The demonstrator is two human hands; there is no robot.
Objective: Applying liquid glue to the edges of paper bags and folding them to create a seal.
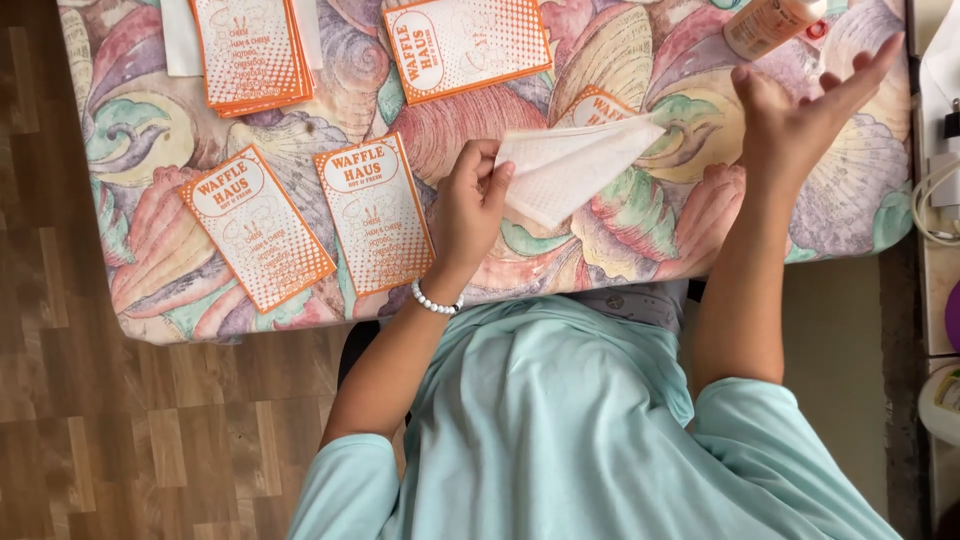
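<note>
My left hand (470, 205) pinches a white textured cloth (570, 165) by its corner and holds it above the table. The cloth drapes over an orange-and-white card (592, 105), hiding most of it. My right hand (805, 115) hovers open to the right of the cloth, fingers spread, holding nothing. An orange bottle (765, 22) lies just beyond that hand at the table's far edge. Two orange-and-white printed cards (258, 230) (375, 213) lie side by side left of my left hand.
The table wears a shell-patterned cloth (150, 150). A stack of the same cards (250, 50) and a single card (465, 45) lie at the far side. White cables (935, 200) hang at the right. Wooden floor (130, 440) lies to the left.
</note>
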